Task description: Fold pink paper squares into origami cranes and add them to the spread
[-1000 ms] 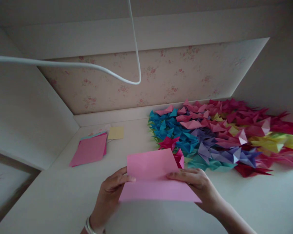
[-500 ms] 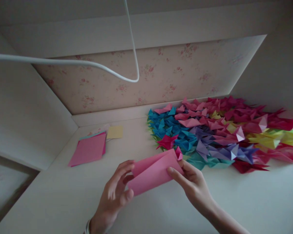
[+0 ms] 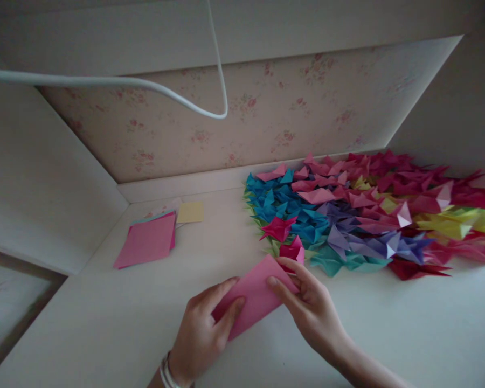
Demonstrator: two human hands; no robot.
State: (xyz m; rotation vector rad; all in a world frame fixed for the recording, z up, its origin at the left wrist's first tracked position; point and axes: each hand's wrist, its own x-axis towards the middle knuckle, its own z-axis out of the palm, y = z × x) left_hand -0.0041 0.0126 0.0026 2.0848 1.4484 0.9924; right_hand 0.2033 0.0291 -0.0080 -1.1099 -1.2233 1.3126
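Observation:
A sheet of pink origami paper point(image 3: 258, 293), folded over into a rectangle, is held up just above the white table point(image 3: 105, 328). My left hand point(image 3: 208, 323) pinches its left end, thumb on the near face and fingers behind. At the right end, my right hand point(image 3: 307, 302) grips the paper between thumb and index finger; its other fingers are curled and partly hidden. Just beyond the paper, a dark pink folded paper crane point(image 3: 292, 249) rests at the edge of a large spread of folded paper cranes point(image 3: 335, 215) in several colours.
To the left lies a stack of square paper sheets point(image 3: 147, 240), pink on top. A small yellow paper square point(image 3: 190, 212) sits beside it. A white cable point(image 3: 165, 96) hangs across the view before the floral back panel point(image 3: 250, 124). White side walls point(image 3: 48, 178) enclose the table.
My left hand has closed on the left end of the pink paper, which was loosely curled over and now lies flatter, folded together. Both hands have shifted slightly; the view has tilted a little.

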